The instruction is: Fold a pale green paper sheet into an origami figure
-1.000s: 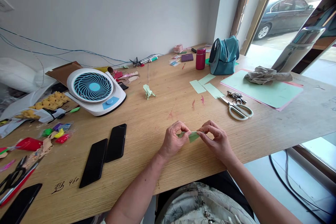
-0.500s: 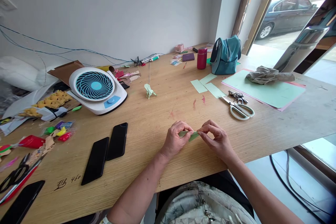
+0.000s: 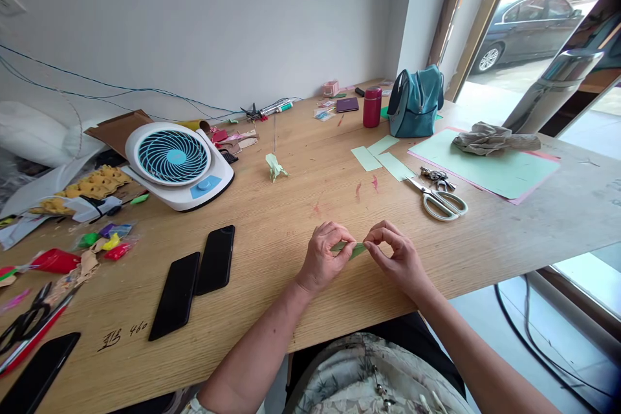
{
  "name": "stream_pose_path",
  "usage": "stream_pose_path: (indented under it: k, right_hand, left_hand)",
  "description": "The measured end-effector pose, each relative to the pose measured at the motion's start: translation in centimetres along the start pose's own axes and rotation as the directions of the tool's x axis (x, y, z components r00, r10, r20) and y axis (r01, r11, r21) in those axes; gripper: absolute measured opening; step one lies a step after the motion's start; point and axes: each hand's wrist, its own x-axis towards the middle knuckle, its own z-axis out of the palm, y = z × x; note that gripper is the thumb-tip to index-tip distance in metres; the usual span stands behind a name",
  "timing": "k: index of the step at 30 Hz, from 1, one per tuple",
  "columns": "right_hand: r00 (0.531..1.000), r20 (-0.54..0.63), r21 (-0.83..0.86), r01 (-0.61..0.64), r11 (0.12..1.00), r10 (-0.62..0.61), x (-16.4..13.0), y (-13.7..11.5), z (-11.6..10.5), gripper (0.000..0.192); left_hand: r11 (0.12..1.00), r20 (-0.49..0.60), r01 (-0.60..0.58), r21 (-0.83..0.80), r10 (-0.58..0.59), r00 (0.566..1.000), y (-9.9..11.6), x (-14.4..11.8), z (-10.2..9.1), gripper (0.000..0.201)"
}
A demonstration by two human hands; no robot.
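A small piece of light green paper (image 3: 358, 250) is pinched between my two hands, above the table's front part. My left hand (image 3: 327, 251) grips its left side with thumb and fingers, and much of the paper is hidden there. The fingertips of my right hand (image 3: 394, 253) pinch its right end. Beyond my hands, several light green paper strips (image 3: 396, 166) lie on the wood. White-handled scissors (image 3: 444, 204) rest near them, beside a bunch of keys (image 3: 436, 176). A folded green paper piece (image 3: 275, 167) on a thin stem lies further left.
A white and blue fan (image 3: 175, 158) stands at the left, with two black phones (image 3: 174, 296) in front of it. At the back right are a red flask (image 3: 372, 107) and a teal bag (image 3: 416, 103). Green and pink sheets (image 3: 485, 165) carry a crumpled grey cloth (image 3: 495, 138).
Both hands stay on the paper in nearly the same place, with only slight finger movement. The whole view has shifted a little.
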Motion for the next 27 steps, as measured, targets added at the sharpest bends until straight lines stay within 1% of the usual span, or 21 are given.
stream_pose_path:
  k: [4, 7, 11, 15, 18, 21, 23, 27]
  right_hand:
    - [1.000, 0.003, -0.008, 0.009, 1.000, -0.009, 0.01, 0.07, -0.03, 0.014]
    - [0.999, -0.029, -0.015, 0.014, 1.000, -0.015, 0.03, 0.08, -0.22, 0.015]
    - [0.999, -0.044, 0.005, -0.003, 1.000, 0.004, 0.04, 0.30, -0.29, 0.015]
    - [0.999, -0.039, 0.023, -0.004, 1.000, 0.004, -0.04, 0.50, -0.10, 0.012]
    - [0.999, -0.052, 0.010, -0.001, 1.000, 0.002, -0.08, 0.42, -0.12, 0.014]
    - [0.997, -0.076, 0.012, -0.009, 1.000, 0.010, -0.07, 0.30, -0.25, 0.016]
    - [0.997, -0.071, 0.026, -0.012, 1.000, 0.014, -0.04, 0.30, -0.30, 0.016]
    - [0.998, -0.063, 0.040, -0.024, 0.999, 0.026, -0.03, 0.56, -0.29, 0.016]
  left_hand:
    - [1.000, 0.012, 0.005, 0.011, -0.005, 1.000, -0.09, -0.01, -0.03, 0.009]
    - [0.999, -0.005, 0.024, -0.039, -0.024, 1.000, -0.04, 0.23, -0.29, 0.006]
    - [0.993, -0.039, 0.056, -0.099, -0.061, 0.997, -0.20, 0.54, -0.74, 0.011]
    - [0.996, -0.032, 0.036, -0.076, -0.039, 0.999, -0.32, 0.41, -0.65, 0.013]
    - [0.998, -0.032, 0.025, -0.065, -0.027, 0.999, -0.30, 0.30, -0.48, 0.012]
    - [0.994, -0.054, 0.037, -0.099, -0.043, 0.998, -0.33, 0.41, -0.52, 0.012]
    - [0.992, -0.070, 0.041, -0.123, -0.050, 0.996, -0.34, 0.53, -0.66, 0.013]
    - [0.986, -0.053, 0.065, -0.150, -0.074, 0.996, -0.25, 0.66, -0.97, 0.016]
